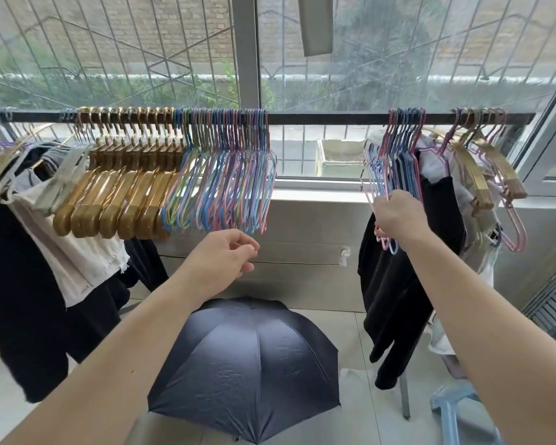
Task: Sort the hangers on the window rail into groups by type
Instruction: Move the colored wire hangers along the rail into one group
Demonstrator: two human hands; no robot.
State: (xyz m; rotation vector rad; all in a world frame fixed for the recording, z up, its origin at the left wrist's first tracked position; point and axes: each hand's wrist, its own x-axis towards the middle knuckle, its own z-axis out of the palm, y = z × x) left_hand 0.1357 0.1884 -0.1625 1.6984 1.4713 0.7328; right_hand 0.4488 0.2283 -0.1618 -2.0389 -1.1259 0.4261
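Observation:
A dark window rail runs across the view. On its left hang several gold plastic hangers, then a tight group of coloured wire hangers. Further right hangs a smaller bunch of pink and blue wire hangers. My right hand grips the lower part of that bunch. My left hand hovers below the big coloured group with loosely curled fingers, holding nothing. More gold hangers and a pink wire hanger hang at the rail's right end.
Black and white clothes hang at the left, and black garments at the right. An open dark umbrella lies on the floor below. A blue stool stands at the bottom right. The rail's middle is bare.

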